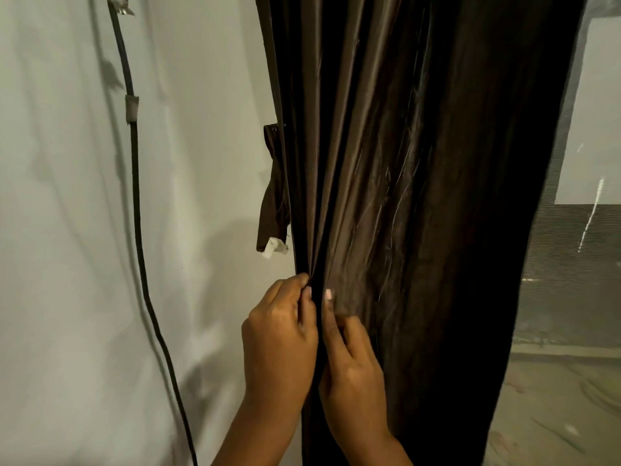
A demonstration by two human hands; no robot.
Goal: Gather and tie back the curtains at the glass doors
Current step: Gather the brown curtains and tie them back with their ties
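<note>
Grip: the left hand (279, 334) is curled tight, thumb and fingertips pinching a fold on the near-left edge of the curtain (403, 196). The right hand (353, 371) sits just beside it, touching the same fold from the right; the thumb lies straight up along the cloth, the other fingers are bent and tucked into the fabric. Both hands hold cloth only, approx. level w/ each other, low in the scene. A narrow dark pleat runs between them.

Curtain position: hangs centre to right, dark brown w/ a slight sheen, drawn into vertical pleats that converge at the pinch point. The wall (67, 230) is to its left; the glass door (578, 297) is to its right, partly behind the cloth.

Count:
- hands: 2, both on the curtain
- curtains: 1 in view
- tie-back strip (272, 190): 1, same brown cloth, hanging loose at the curtain's left edge, above the hands, w/ a pale tag at its lower end; no hand on it
- cable (136, 196): 1, black, running down the wall well left of the curtain, w/ 1 grey tape wrap near the top
</note>
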